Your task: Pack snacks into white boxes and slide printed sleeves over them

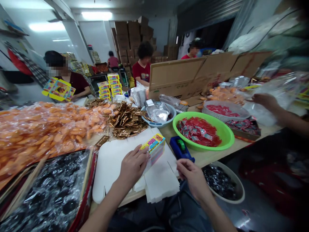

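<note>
A small yellow printed box [156, 146] stands on white card blanks [116, 158], seen in the middle of the view. My left hand [135, 164] grips its near left side, the fingers lying over its top edge. Low and to the right, apart from the box, my right hand [190, 175] has thumb and fingers pinched together. Whatever is between those fingertips, if anything, is too small to make out. Just beyond that hand lies a blue tape dispenser [181, 149] with a green roll.
A green basin [227, 141] of red packets stands right of the dispenser. Orange wrapped pieces [60, 129] and brown sachets [127, 119] pile up leftward. A tray of black wrapped pieces [53, 187] is near left. A co-worker's hand [265, 101] reaches in from the right.
</note>
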### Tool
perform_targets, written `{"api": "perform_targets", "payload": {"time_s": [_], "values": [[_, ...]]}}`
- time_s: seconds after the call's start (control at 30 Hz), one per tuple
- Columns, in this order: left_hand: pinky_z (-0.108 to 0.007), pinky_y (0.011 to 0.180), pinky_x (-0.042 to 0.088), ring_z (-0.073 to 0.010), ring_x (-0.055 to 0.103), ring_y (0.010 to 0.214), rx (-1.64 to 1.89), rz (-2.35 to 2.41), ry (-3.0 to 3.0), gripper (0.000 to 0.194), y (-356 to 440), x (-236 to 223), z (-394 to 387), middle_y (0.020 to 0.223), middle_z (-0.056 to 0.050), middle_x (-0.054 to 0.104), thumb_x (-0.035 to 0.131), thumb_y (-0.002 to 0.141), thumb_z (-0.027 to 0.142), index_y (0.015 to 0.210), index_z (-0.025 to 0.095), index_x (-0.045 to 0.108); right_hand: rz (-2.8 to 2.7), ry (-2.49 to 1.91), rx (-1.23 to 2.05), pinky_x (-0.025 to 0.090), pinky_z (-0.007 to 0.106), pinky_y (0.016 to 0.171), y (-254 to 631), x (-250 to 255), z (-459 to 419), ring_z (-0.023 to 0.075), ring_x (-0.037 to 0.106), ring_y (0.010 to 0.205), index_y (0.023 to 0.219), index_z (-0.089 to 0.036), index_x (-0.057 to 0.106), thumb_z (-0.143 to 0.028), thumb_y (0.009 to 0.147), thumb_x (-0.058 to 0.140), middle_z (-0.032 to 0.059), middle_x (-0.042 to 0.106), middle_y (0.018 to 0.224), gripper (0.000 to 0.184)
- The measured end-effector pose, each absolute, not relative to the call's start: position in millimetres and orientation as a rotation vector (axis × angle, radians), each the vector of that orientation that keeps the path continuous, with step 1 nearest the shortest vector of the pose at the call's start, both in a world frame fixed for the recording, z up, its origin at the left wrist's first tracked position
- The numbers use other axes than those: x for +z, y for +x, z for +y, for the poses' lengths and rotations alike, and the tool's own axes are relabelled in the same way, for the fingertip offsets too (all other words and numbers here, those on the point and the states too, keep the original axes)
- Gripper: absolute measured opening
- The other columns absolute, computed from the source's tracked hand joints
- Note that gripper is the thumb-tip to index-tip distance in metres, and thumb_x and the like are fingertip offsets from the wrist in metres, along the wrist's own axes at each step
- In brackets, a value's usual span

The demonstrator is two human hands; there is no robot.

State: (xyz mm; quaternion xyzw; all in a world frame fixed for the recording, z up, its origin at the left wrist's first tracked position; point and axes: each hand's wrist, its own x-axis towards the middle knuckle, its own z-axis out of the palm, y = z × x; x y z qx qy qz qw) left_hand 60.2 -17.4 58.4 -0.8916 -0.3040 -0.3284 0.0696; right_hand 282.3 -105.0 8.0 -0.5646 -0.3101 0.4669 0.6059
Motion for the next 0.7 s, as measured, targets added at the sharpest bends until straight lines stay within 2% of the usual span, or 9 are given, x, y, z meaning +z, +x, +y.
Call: {"api": "perform_targets", "payload": {"time_s": [0.07,0.13,0.27,0.47,0.6,0.7], "values": [[-0.036,0.086,0.054,-0.0229,0.058,0.112,-1.0,-0.916,-2.683,0.015,61,59,-18,0.112,0.0,0.067,0.048,0.088,0.02,0.088,0.02,0.063,-0.733,-1.184,1.135,0.032,0.023,0.045,259,30,-86,0.0115,0.044,0.05,0.103,-0.022,0.053,-0.041,0.067,0.072,-0.0045,0.054,0.061,0.045],[-0.037,0.087,0.054,-0.0232,0.058,0.112,-1.012,-0.92,-2.685,0.015,62,59,-19,0.112,0.0,0.067,0.048,0.088,0.02,0.088,0.02,0.063,-0.756,-1.071,1.148,0.032,0.021,0.044,238,44,-67,0.0106,0.044,0.049,0.111,-0.021,0.044,-0.038,0.068,0.072,-0.0067,0.052,0.059,0.054],[-0.036,0.085,0.054,-0.0235,0.058,0.111,-1.018,-0.93,-2.673,0.016,63,59,-20,0.111,-0.001,0.068,0.047,0.088,0.019,0.082,0.019,0.062,-0.706,-1.088,1.062,0.032,0.019,0.042,210,45,-41,0.0084,0.044,0.046,0.094,-0.022,0.037,-0.037,0.068,0.071,-0.0102,0.05,0.054,0.045],[-0.037,0.081,0.055,-0.0253,0.058,0.111,-0.988,-0.903,-2.665,0.013,64,59,-21,0.113,-0.001,0.067,0.049,0.087,0.016,0.083,0.018,0.061,-0.727,-1.27,0.936,0.032,0.018,0.038,207,37,-31,0.0088,0.047,0.045,0.086,-0.022,0.034,-0.04,0.062,0.075,-0.0092,0.052,0.056,0.051],[-0.037,0.079,0.055,-0.0263,0.059,0.109,-1.007,-0.907,-2.655,0.014,65,59,-21,0.112,0.0,0.067,0.048,0.087,0.017,0.082,0.018,0.061,-0.666,-1.382,1.113,0.026,0.018,0.032,209,31,-34,0.009,0.042,0.035,0.082,-0.023,0.032,-0.053,0.063,0.071,-0.0071,0.053,0.049,0.053],[-0.037,0.081,0.054,-0.0258,0.059,0.11,-1.021,-0.93,-2.687,0.016,65,57,-19,0.111,-0.001,0.068,0.048,0.087,0.019,0.081,0.019,0.062,-0.619,-1.33,1.177,0.028,0.018,0.032,207,13,-37,0.0098,0.045,0.037,0.08,-0.022,0.034,-0.062,0.063,0.068,-0.0058,0.053,0.048,0.055]]}}
